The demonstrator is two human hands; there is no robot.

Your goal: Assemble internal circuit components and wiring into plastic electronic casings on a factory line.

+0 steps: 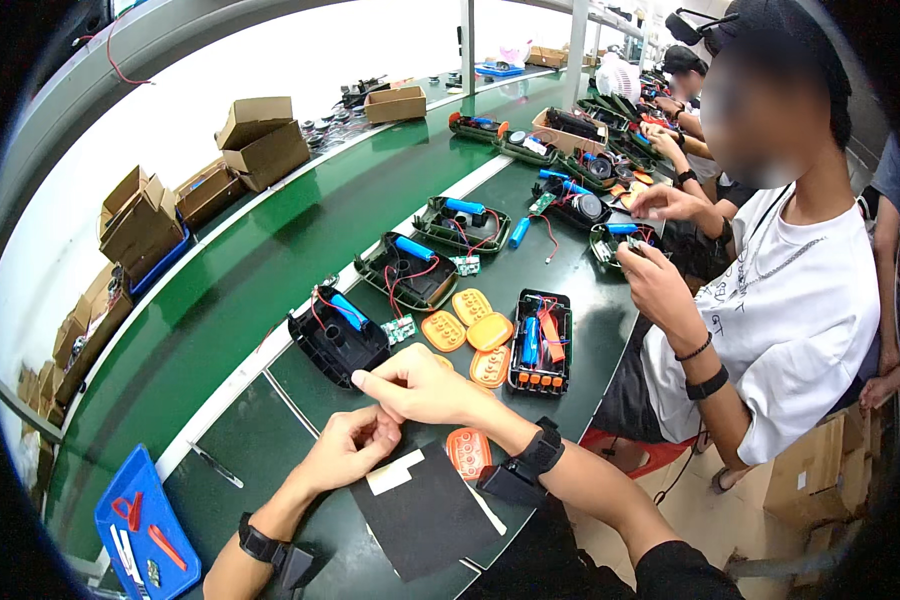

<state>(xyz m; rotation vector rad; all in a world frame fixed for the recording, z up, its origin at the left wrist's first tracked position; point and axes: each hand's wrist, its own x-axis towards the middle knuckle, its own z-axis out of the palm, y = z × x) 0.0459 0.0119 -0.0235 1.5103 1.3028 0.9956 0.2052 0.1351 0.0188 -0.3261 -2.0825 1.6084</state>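
My left hand (353,447) is closed, its fingers curled together above the edge of a black sheet (425,520). Right against it, my right hand (425,388) is closed too, fingertips meeting those of the left. Whatever they pinch is too small or hidden. On the black sheet lies a stepped off-white strip of paper (395,472). Just beyond my hands sits a black plastic housing (335,345) with a blue battery cell (348,312) and red wires. An orange oval cover (468,452) lies beside the sheet, partly behind my right forearm.
Several orange and yellow covers (443,331) lie beyond my right hand, near an upright-lying black housing (542,380). More green housings (407,285) line the bench. A blue tray (120,500) is at lower left. A co-worker (770,300) sits at right. Cardboard boxes (142,225) stand across the green belt.
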